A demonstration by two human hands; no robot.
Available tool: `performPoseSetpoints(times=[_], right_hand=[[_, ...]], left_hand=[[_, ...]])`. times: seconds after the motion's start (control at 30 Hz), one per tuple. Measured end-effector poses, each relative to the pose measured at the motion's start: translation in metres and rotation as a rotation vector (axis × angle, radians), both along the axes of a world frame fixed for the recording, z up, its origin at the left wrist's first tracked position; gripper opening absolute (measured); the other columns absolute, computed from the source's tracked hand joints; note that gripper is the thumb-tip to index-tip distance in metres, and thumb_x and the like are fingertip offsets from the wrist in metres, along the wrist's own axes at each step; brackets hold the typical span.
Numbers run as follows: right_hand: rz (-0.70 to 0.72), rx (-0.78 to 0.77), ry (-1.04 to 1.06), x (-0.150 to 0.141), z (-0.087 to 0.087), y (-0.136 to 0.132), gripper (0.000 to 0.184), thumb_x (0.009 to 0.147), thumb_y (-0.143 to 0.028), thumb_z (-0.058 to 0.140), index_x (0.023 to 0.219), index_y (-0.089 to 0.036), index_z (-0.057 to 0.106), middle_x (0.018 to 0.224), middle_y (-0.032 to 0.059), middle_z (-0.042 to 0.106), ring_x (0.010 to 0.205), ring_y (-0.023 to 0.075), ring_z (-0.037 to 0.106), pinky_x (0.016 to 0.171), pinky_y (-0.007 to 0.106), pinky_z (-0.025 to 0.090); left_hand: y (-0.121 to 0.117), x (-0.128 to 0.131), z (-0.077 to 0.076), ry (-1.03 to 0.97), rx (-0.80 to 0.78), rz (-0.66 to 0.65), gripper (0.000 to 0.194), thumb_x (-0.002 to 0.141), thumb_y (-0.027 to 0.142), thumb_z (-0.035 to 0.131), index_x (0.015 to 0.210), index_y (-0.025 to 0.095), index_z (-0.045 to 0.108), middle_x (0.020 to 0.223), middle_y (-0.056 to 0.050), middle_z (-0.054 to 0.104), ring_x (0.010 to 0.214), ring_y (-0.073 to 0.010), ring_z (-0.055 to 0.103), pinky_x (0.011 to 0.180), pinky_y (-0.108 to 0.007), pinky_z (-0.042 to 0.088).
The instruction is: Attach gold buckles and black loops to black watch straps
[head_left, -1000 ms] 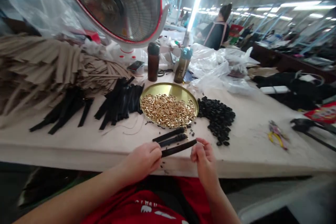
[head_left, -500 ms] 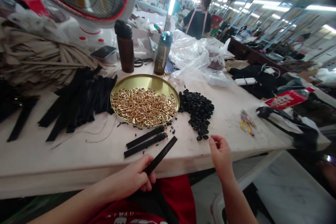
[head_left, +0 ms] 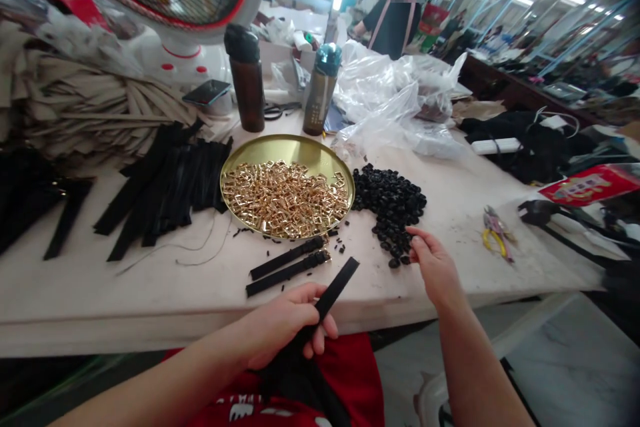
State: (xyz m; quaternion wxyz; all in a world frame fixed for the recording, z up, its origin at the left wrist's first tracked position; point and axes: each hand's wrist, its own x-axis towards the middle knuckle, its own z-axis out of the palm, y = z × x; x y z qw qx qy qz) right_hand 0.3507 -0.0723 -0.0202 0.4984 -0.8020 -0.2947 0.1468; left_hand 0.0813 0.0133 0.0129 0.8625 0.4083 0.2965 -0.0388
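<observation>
Strap (head_left: pixel 341 285) in left hand (head_left: pixel 295 320), right hand (head_left: pixel 434 263) nearer black pieces (head_left: pixel 393 199)

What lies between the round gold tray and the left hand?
Two black straps with gold-coloured buckles lie there, with small black bits around them; the head view shows it.

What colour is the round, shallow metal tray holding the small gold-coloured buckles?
The round metal tray is yellowish gold, showing best in the head view.

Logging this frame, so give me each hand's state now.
Left hand: closed on a black strap.
Right hand: at the black pieces; grip unclear.
</observation>
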Motion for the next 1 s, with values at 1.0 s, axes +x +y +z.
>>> performPoseSetpoints(times=[1.0], right_hand=[[0.055,0.284,1.056,-0.128,-0.007,-0.015,0.026,0.064,-0.024,0.072,0.088,-0.022,0.064,0.071,-0.0037,0.065,0.059,0.0057,0.060,0.061,0.014,0.052]], left_hand=[[-0.008,-0.032,-0.004,0.019,0.513,-0.137,0.028,0.081,0.029,0.036,0.101,0.016,0.050,0.057,0.005,0.048,0.041,-0.0061,0.044,0.043,-0.016,0.034]])
